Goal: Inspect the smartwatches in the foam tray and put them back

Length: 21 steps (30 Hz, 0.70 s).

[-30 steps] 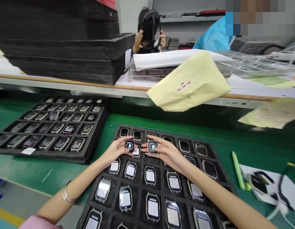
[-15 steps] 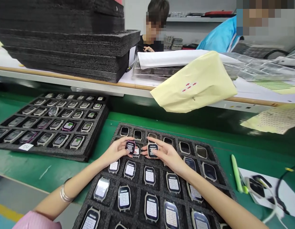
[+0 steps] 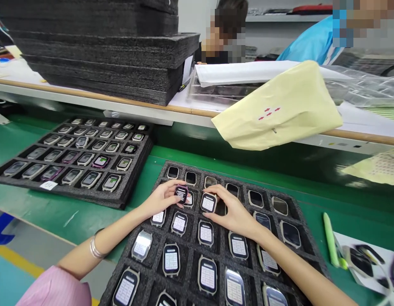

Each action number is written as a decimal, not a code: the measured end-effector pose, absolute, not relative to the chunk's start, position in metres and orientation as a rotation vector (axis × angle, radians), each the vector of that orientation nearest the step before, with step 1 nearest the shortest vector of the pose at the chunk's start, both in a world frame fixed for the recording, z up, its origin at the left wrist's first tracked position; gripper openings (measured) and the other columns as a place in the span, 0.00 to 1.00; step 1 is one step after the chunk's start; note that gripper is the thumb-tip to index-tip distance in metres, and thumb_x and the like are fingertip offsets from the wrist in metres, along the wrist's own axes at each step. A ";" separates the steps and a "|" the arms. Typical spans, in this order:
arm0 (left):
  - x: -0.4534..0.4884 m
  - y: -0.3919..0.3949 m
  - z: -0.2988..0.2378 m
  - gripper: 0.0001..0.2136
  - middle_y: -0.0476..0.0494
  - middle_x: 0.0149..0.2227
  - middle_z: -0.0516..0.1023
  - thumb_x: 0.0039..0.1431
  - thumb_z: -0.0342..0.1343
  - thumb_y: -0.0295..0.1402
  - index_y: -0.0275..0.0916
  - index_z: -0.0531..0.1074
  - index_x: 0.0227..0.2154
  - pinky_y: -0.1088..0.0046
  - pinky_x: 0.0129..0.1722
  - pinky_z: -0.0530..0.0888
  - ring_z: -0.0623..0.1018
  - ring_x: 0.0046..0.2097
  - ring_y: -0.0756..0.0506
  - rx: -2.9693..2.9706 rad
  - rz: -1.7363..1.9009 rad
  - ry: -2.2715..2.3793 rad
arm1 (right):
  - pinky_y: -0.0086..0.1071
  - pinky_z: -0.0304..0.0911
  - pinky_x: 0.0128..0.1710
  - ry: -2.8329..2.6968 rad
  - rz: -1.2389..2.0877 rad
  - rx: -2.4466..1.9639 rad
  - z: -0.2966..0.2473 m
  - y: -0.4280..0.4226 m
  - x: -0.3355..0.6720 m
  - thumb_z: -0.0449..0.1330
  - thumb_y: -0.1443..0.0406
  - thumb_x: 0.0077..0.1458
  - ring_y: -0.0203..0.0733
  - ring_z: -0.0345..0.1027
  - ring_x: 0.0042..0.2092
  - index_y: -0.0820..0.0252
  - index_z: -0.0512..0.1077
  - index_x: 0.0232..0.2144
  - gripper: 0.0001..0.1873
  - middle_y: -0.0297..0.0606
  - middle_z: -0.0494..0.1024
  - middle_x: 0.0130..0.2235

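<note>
My left hand [image 3: 163, 198] grips a purple-framed smartwatch case [image 3: 181, 194] between thumb and fingers; its dark screen shows lines of white text. My right hand [image 3: 232, 211] holds a silver smartwatch case [image 3: 209, 203] by its edges, thumb below and fingers above, and its screen shows a white grid. Both are held over the upper rows of a black foam tray [image 3: 189, 255]. Strapless watch cases lie in the tray's pockets: the nearer ones mostly show lit white grids, while the far rows are dark. Another lit watch [image 3: 189, 199] sits between my hands, partly covered.
A second foam tray [image 3: 122, 196] of watches, with a paper label [image 3: 48, 185], lies on the left. Foam slabs [image 3: 120, 55] are stacked on the shelf, where a yellow sheet [image 3: 280, 110] overhangs. A green tool [image 3: 330, 240] lies right. Two people sit beyond the shelf.
The silver watch's screen has gone from text to a white grid, and my right thumb has moved off it to its lower edge. The view has shifted slightly left.
</note>
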<state>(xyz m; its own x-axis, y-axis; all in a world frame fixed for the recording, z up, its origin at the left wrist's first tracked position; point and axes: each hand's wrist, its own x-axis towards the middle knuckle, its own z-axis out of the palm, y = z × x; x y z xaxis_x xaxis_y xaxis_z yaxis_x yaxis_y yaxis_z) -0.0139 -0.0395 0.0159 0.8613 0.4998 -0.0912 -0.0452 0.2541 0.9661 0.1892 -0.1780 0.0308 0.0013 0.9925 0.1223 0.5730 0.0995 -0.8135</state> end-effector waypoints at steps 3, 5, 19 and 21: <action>-0.013 -0.039 0.014 0.20 0.40 0.39 0.77 0.50 0.61 0.33 0.36 0.67 0.47 0.66 0.36 0.77 0.78 0.39 0.43 1.248 0.393 0.421 | 0.44 0.59 0.52 -1.835 0.538 -1.648 0.029 -0.177 0.195 0.64 0.65 0.50 0.51 0.61 0.51 0.56 0.66 0.50 0.23 0.43 0.65 0.49; -0.013 -0.039 0.013 0.19 0.40 0.39 0.78 0.50 0.61 0.34 0.36 0.68 0.46 0.67 0.35 0.77 0.78 0.39 0.44 1.236 0.397 0.424 | 0.42 0.59 0.51 -1.884 0.506 -1.701 0.029 -0.177 0.197 0.65 0.64 0.50 0.50 0.61 0.50 0.56 0.67 0.50 0.24 0.42 0.65 0.48; -0.013 -0.038 0.017 0.21 0.39 0.38 0.79 0.48 0.63 0.34 0.35 0.68 0.46 0.69 0.33 0.78 0.79 0.37 0.44 1.192 0.404 0.436 | 0.43 0.62 0.46 -1.818 0.458 -1.782 0.059 -0.183 0.222 0.55 0.55 0.60 0.50 0.66 0.45 0.57 0.70 0.47 0.17 0.44 0.72 0.44; -0.014 -0.038 0.016 0.21 0.38 0.38 0.79 0.48 0.63 0.34 0.35 0.68 0.46 0.68 0.34 0.77 0.79 0.37 0.44 1.200 0.408 0.432 | 0.43 0.63 0.45 -1.794 0.418 -1.836 0.060 -0.189 0.229 0.53 0.54 0.60 0.50 0.66 0.44 0.57 0.72 0.44 0.17 0.44 0.73 0.43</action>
<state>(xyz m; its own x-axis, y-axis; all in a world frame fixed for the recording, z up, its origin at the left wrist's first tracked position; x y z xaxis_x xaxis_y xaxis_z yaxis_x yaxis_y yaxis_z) -0.0136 -0.0377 0.0161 0.8482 0.5194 -0.1035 -0.0742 0.3101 0.9478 0.2292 -0.1890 0.0599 0.0687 0.9871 0.1446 0.8216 0.0263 -0.5695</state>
